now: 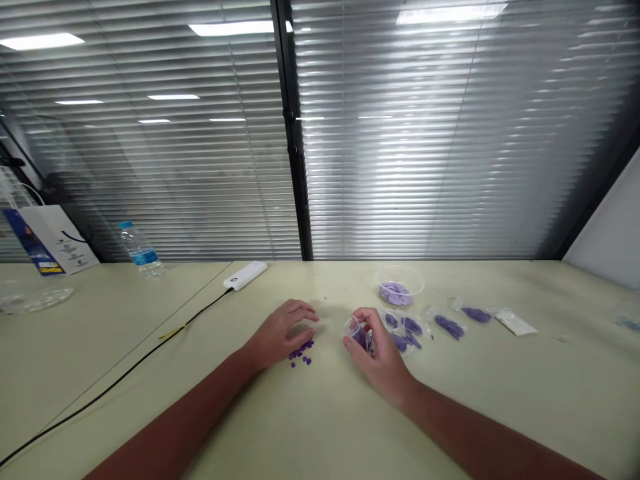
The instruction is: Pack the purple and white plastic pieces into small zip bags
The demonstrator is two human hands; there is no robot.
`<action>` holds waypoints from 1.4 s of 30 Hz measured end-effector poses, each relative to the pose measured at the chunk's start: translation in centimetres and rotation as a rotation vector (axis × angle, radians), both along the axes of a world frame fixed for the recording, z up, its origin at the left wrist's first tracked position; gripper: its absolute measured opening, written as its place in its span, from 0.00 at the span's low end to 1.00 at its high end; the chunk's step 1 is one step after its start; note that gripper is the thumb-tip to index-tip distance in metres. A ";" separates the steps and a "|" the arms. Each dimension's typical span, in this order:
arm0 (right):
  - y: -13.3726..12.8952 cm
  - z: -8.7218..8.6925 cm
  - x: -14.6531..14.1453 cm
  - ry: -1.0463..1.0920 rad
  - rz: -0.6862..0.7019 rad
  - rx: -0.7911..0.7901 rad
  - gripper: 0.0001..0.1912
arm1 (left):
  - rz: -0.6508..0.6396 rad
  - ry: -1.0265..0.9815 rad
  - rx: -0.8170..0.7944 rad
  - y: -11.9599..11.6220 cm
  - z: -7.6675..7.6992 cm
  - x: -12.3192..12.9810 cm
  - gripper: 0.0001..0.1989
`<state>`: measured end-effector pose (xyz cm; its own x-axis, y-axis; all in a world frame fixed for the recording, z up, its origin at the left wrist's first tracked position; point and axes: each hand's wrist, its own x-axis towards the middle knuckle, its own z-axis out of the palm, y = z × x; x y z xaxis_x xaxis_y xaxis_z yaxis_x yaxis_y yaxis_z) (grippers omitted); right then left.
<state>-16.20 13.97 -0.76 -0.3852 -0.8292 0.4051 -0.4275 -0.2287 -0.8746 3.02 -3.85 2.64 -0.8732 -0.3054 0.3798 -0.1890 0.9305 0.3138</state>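
Small purple pieces [301, 353] lie loose on the pale table. My left hand [284, 332] is over their upper left side, fingers apart and curved, with nothing visible held in it. To the right, my right hand [377, 350] grips a small clear cup [356, 332] between thumb and fingers, with purple pieces inside. Just beyond that hand sits a clear sectioned tray [413, 325] with purple pieces in its compartments; the hand hides part of its left side. A round clear tub [396, 292] of lilac pieces stands behind.
Two bags of purple pieces [449, 327] [477, 315] and a white packet [515, 322] lie at right. A white power bank [246, 275] with a black cable [145, 358], a water bottle [141, 252] and a paper bag [63, 241] are at left. Blinds [400, 167] rise behind the table.
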 end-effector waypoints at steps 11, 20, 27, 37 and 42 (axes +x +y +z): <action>-0.2 -0.4 0.2 0.047 0.010 -0.017 0.17 | 0.019 -0.095 0.111 -1.2 -1.0 0.3 0.13; 0.0 -0.4 0.4 0.079 0.036 0.004 0.20 | 0.023 -0.053 0.069 -0.5 -0.9 1.2 0.15; 0.0 -0.2 0.3 0.032 0.037 0.039 0.19 | -0.062 -0.146 0.205 0.3 0.0 2.2 0.25; 0.1 -0.4 0.2 0.122 0.037 0.023 0.19 | -0.044 -0.194 0.059 0.0 -0.3 2.1 0.06; 0.2 -0.3 0.2 0.147 0.045 0.039 0.19 | -0.078 -0.195 0.052 0.2 -0.4 1.8 0.09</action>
